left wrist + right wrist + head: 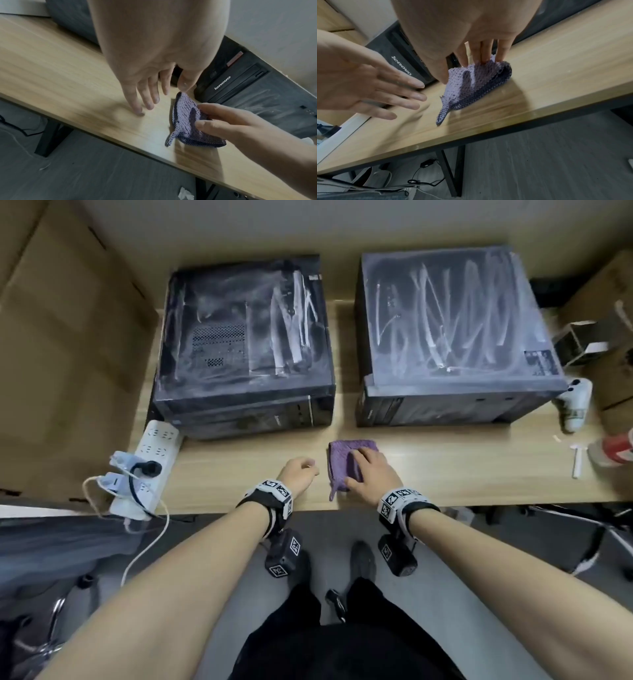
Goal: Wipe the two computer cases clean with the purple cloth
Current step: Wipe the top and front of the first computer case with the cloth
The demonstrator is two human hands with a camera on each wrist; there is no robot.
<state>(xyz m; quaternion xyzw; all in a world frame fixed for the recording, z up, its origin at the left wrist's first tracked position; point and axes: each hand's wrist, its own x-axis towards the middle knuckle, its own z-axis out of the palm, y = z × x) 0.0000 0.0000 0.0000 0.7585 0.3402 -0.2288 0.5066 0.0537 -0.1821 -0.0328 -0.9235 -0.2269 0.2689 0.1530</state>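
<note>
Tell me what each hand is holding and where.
The right hand pinches the purple cloth at its near right part, on the desk. The left hand holds nothing.

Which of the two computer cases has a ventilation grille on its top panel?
The left case: a perforated grille shows in its dusty top. The right case has a plain top with only white smears and a small label.

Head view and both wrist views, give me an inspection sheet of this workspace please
Surface: wooden desk, bare at front.
Job's things: left case and right case lie flat, tops dusty and streaked; purple cloth folded on the desk before them.
Clutter: white bottle, red-labelled container.
Hands: right hand grips the cloth; left hand empty, beside it.
Cables: power strip with plugs, cords hanging off the edge.
Surroundings: cardboard boxes.
</note>
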